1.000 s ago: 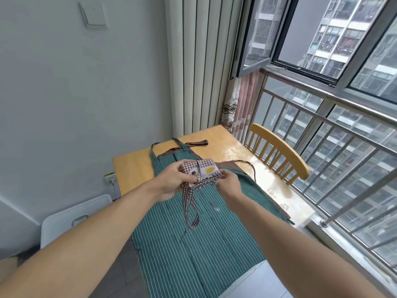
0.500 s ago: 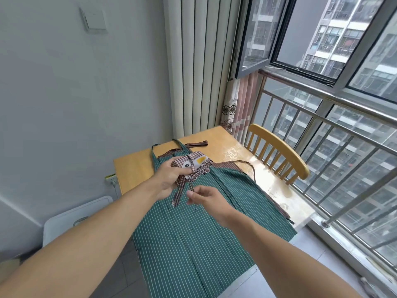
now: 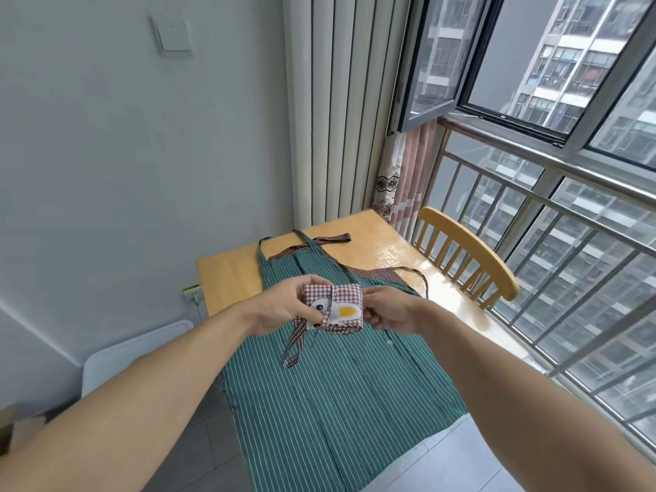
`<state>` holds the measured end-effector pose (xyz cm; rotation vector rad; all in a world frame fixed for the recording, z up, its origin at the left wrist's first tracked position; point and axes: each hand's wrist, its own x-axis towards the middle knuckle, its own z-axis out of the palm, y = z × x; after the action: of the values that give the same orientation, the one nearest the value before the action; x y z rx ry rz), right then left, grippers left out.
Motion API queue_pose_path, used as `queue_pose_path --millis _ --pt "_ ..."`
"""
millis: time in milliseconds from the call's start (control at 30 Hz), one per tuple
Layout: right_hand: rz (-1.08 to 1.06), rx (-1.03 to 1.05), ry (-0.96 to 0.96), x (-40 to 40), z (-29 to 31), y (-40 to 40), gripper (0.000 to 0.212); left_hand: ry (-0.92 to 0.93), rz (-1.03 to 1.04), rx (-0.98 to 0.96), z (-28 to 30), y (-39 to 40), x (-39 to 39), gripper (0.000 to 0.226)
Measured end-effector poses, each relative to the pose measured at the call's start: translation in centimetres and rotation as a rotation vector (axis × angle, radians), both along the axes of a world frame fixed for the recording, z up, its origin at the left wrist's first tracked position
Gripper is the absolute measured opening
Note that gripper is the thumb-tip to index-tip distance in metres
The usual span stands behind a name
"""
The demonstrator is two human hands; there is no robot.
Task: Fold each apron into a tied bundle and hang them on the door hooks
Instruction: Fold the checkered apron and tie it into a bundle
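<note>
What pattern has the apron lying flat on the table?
Green with thin white stripes, clearest in head view.

Red-checked apron (image 3: 346,296) folded into a small bundle bearing a white-and-yellow duck patch, one strap wrapped across it and the strap's free end dangling, held above a green white-striped apron (image 3: 330,395) spread flat, its lower part overhanging the edge.

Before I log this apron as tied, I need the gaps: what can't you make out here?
- Knot on the checked apron bundle: head view, covered by the left hand and right hand.
- Third, brown-striped apron: mostly under the green striped apron.
- Door hooks: out of frame.
</note>
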<state>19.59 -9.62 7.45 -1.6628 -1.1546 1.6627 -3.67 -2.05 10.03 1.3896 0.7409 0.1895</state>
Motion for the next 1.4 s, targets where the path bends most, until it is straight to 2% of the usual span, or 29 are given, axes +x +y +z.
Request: queue_pose_path --millis 300,400,467,600,767,867,1000,1133,1200,1267,1300,1400 --pt "0.061 -0.014 -0.093 -0.8 2.4 1.3 0.032 0.177 -0.105 0.134 -0.3 -0.5 -0.3 0.062" --pt "0.049 0.088 -0.267 -1.8 3.2 1.2 0.033 0.249 -0.027 0.208 -1.2 -0.5 -0.1 0.06" --pt "0.03 0.147 -0.303 -2.3 3.2 1.1 0.032 0.264 0.075 0.251 -1.7 -0.5 0.0 0.057" --pt "-0.039 0.168 -0.189 -3.1 2.5 0.4 0.032 0.215 0.321 0.312 -2.3 -0.7 0.3 0.055" --pt "-0.13 0.05 0.192 -3.5 0.9 -0.7 0.033 0.046 0.578 0.331 -2.8 -1.4 1.3 0.053" --pt "-0.152 -0.009 0.262 -4.2 -0.3 -1.1 0.036 -0.011 0.669 0.31 -3.4 -1.7 2.2 0.05" --pt "-0.256 -0.016 0.304 -3.9 -1.6 -1.1 0.032 -0.117 0.721 0.193 -3.8 -1.6 3.0 0.051" --pt "-0.309 0.087 0.365 -2.9 -2.1 -1.1 0.019 -0.186 0.578 0.019 -3.6 -1.7 2.8 0.052" --pt "-0.3 0.207 0.315 -2.5 -2.0 -1.1 0.023 -0.236 0.482 -0.103 -3.6 -1.5 2.1 0.041" --pt "-0.259 0.323 0.187 -2.5 -1.6 -1.2 0.024 -0.299 0.42 -0.223 -3.6 -1.1 1.3 0.02" --pt "-0.242 0.376 0.106 -2.6 -1.4 -1.3 0.024 -0.3 0.419 -0.254 -3.6 -0.9 1.0 0.016" --pt "-0.129 0.491 -0.106 -2.7 -1.5 -1.1 0.023 -0.148 0.45 -0.183 -3.8 -0.1 0.6 0.016"
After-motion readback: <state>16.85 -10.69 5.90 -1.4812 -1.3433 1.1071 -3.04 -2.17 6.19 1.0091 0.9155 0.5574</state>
